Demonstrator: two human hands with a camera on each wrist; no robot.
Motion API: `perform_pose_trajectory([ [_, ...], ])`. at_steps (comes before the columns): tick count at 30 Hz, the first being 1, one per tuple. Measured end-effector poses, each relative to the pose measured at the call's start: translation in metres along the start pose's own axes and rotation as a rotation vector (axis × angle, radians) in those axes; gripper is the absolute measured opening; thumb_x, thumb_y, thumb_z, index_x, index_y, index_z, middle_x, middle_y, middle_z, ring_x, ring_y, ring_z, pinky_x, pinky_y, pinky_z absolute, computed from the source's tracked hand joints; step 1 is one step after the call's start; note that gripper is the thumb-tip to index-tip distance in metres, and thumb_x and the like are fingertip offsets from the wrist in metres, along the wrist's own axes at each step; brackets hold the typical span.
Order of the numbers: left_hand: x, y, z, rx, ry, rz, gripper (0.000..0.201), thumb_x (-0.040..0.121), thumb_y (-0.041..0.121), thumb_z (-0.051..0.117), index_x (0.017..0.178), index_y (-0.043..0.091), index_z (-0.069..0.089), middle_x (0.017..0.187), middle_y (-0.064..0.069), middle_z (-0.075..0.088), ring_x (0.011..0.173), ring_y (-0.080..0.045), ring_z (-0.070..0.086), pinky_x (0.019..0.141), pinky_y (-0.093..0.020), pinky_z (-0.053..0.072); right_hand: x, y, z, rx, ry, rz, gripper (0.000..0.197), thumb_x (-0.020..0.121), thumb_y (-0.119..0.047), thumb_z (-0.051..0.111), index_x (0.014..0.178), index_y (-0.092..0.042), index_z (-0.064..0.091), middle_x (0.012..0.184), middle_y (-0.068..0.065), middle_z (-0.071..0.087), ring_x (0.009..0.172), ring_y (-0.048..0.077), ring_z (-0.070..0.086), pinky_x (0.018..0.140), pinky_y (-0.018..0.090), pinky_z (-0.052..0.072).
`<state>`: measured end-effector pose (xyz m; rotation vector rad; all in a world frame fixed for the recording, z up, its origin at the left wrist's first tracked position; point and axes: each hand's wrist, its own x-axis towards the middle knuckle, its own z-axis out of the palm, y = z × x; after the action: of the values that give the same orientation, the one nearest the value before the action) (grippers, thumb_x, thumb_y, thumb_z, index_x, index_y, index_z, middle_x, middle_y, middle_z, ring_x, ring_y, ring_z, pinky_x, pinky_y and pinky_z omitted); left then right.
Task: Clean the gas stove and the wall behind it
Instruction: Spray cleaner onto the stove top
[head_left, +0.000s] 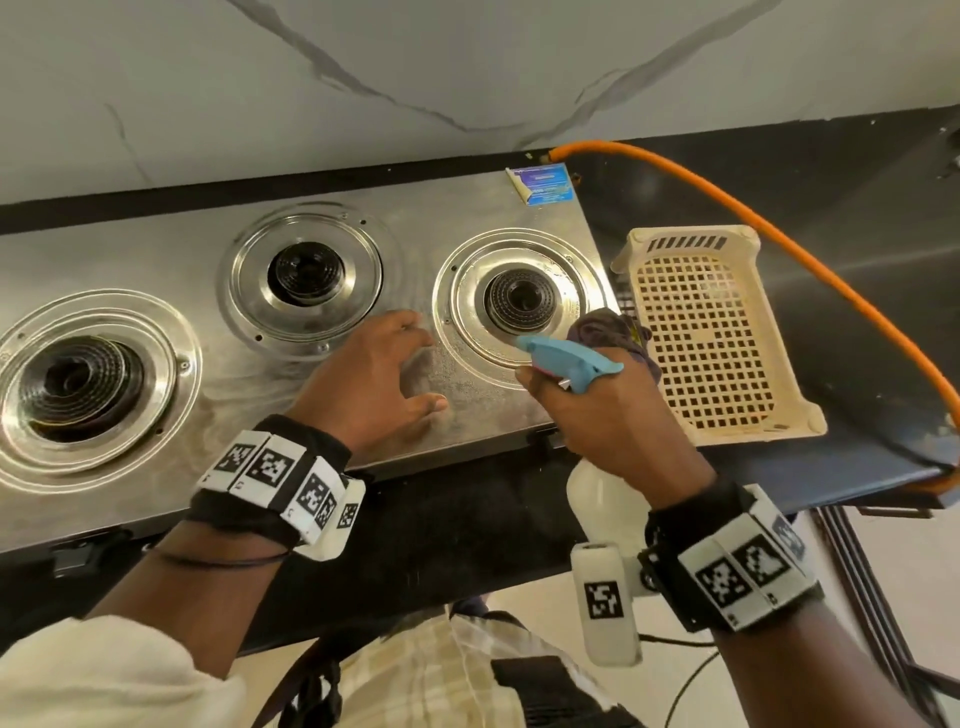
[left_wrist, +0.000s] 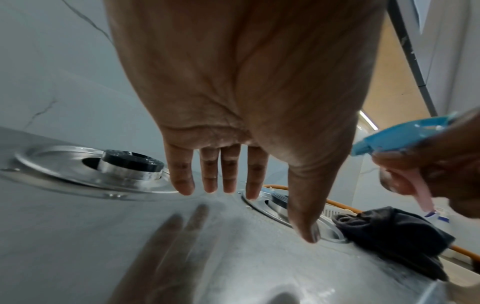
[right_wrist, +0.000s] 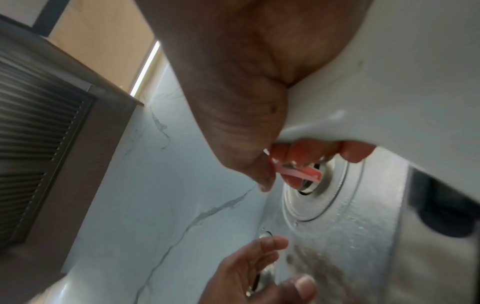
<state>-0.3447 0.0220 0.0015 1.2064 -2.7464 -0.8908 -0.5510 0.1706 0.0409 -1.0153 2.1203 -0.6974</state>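
Right hand (head_left: 618, 415) round one spray bottle (head_left: 571, 361); three burners (head_left: 514, 301); one cloth (head_left: 613, 332)

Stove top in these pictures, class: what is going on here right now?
A person is cleaning a steel gas stove. The right hand grips a spray bottle, fingers on its trigger, nozzle aimed at the stove between the middle and right burners. The left hand hovers open just above that spot, which looks speckled with droplets. A dark cloth lies by the right burner, unused. A plastic basket sits beside the stove.
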Motion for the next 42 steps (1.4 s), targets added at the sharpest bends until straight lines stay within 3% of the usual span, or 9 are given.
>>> perform_pose_trajectory([
  [2,0.004,-0.002,-0.002,0.001,0.002,0.007,0.074,0.08,0.047,0.085,0.144,0.023,0.057,0.159,0.003,0.042,0.146,-0.015,0.037,0.122,-0.04,0.033,0.014,-0.009,-0.007,0.051,-0.004,0.015,0.041,0.094,-0.055,0.068,0.112,-0.019,0.061,0.08,0.0,0.065,0.061,0.011,0.064,0.06,0.029,0.059],
  [7,0.014,-0.002,-0.004,0.01,-0.018,0.009,0.078,0.084,0.049,0.081,0.15,0.023,0.049,0.163,0.004,0.036,0.15,-0.015,0.031,0.121,-0.034,0.025,0.062,-0.037,-0.052,0.057,0.084,0.065,0.027,0.101,-0.042,0.065,0.119,-0.023,0.058,0.09,-0.003,0.063,0.068,0.006,0.059,0.045,0.01,0.044],
  [14,0.022,0.004,-0.003,0.039,-0.011,0.001,0.078,0.082,0.054,0.08,0.148,0.022,0.052,0.16,0.003,0.038,0.146,-0.017,0.037,0.119,-0.042,0.038,0.109,-0.035,-0.105,0.004,0.143,0.27,0.036,0.098,-0.039,0.071,0.124,-0.017,0.059,0.097,0.005,0.071,0.076,0.018,0.068,0.062,0.029,0.055],
  [18,0.018,0.0,-0.001,0.058,-0.021,-0.012,0.082,0.079,0.054,0.083,0.149,0.023,0.052,0.163,0.003,0.034,0.148,-0.018,0.035,0.12,-0.045,0.038,0.102,-0.007,-0.104,-0.015,0.178,0.366,0.036,0.097,-0.039,0.073,0.123,-0.017,0.061,0.102,0.009,0.074,0.084,0.023,0.073,0.076,0.04,0.063],
  [22,0.019,0.001,-0.003,0.056,-0.036,-0.009,0.084,0.078,0.053,0.085,0.148,0.022,0.052,0.163,0.003,0.033,0.149,-0.018,0.034,0.12,-0.046,0.038,0.09,0.003,-0.106,0.01,0.213,0.422,0.036,0.097,-0.042,0.072,0.122,-0.018,0.061,0.096,0.006,0.076,0.074,0.02,0.073,0.059,0.031,0.055],
  [29,0.018,0.003,-0.004,0.066,-0.047,-0.012,0.085,0.077,0.051,0.086,0.148,0.019,0.053,0.162,0.001,0.036,0.149,-0.019,0.033,0.12,-0.046,0.037,0.053,0.014,-0.11,-0.043,0.161,0.352,0.034,0.098,-0.04,0.072,0.124,-0.022,0.06,0.091,0.002,0.07,0.061,0.01,0.065,0.052,0.024,0.048],
  [33,0.016,0.003,-0.003,0.069,-0.044,0.004,0.086,0.079,0.052,0.084,0.151,0.019,0.05,0.164,0.0,0.033,0.15,-0.019,0.031,0.121,-0.042,0.033,0.028,0.016,-0.103,-0.037,0.152,0.301,0.043,0.1,-0.034,0.069,0.139,-0.022,0.057,0.113,0.005,0.07,0.081,0.018,0.068,0.061,0.028,0.052],
  [40,-0.005,-0.013,-0.002,0.017,-0.031,-0.046,0.09,0.079,0.052,0.084,0.154,0.021,0.046,0.168,0.002,0.025,0.154,-0.018,0.026,0.124,-0.044,0.03,-0.021,0.009,-0.037,-0.047,-0.082,0.216,0.034,0.094,-0.044,0.071,0.117,-0.022,0.058,0.09,0.004,0.066,0.067,0.015,0.063,0.049,0.016,0.049],
  [42,-0.021,-0.026,-0.002,-0.016,-0.022,-0.09,0.092,0.077,0.051,0.086,0.155,0.022,0.046,0.169,0.006,0.023,0.154,-0.016,0.024,0.124,-0.044,0.031,-0.026,0.009,-0.013,-0.024,-0.132,0.192,0.038,0.093,-0.048,0.072,0.119,-0.023,0.059,0.089,0.002,0.068,0.069,0.017,0.067,0.054,0.02,0.056],
])
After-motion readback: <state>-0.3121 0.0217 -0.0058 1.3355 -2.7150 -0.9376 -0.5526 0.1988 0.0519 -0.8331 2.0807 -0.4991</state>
